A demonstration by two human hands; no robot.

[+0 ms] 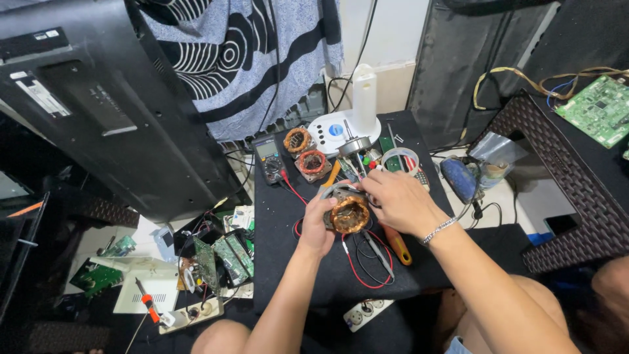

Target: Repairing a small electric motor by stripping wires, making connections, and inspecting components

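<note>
**Both hands on a copper-wound stator**

We hold a stator point(349, 215) — a ring wound with copper wire — over the middle of a black tabletop point(282, 262). Our left hand point(318, 226) cups it from nine o'clock, fingers curled around its rim in a firm grasp. Our right hand point(396, 200) comes in from three o'clock, fingers bent over the upper edge of the ring; it touches the stator, though we cannot tell just what the fingertips pinch. A bracelet point(439, 229) sits on that wrist.

Below the stator, at six o'clock, red and black test leads point(357, 265) loop on the tabletop, and an orange-handled tool point(398, 246) lies just beside the right forearm. At eleven o'clock from the hands sits a multimeter point(269, 157), with two more copper coils point(304, 151) near it. At twelve o'clock stands a white fan base point(354, 121) with an upright column, and a roll of tape point(400, 159) lies at one o'clock. Well apart at eight o'clock — off the table — lie green circuit boards point(226, 255) and a power strip point(363, 314) at six o'clock.
</note>
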